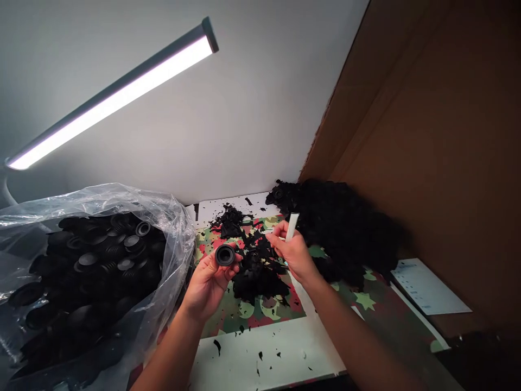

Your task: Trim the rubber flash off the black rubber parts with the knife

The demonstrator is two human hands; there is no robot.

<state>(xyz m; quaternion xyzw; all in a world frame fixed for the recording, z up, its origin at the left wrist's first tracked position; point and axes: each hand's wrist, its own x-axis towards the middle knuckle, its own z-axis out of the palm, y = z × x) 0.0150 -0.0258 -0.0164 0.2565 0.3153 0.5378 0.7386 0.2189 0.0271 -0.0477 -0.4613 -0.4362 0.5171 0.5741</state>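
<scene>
My left hand (211, 277) grips a round black rubber part (225, 255) by its rim. The part's hollow, ringed side faces up toward me. In my right hand (295, 252), the fingers are closed around a slim tool with a flat white handle (292, 225), which sticks up past the knuckles. A pale tip shows at the fingertips, but its kind cannot be made out. A small gap separates the tool from the rubber part. Below both hands lies a heap of black rubber scraps (260, 279) on a camouflage-patterned sheet (246, 309).
At left, a clear plastic bag (179, 217) holds several black rubber parts (87, 260). A big black scrap pile (345, 228) leans toward the cardboard wall (427, 163) on the right. A white card (433, 288) lies beside it. A bar lamp (114, 100) hangs above.
</scene>
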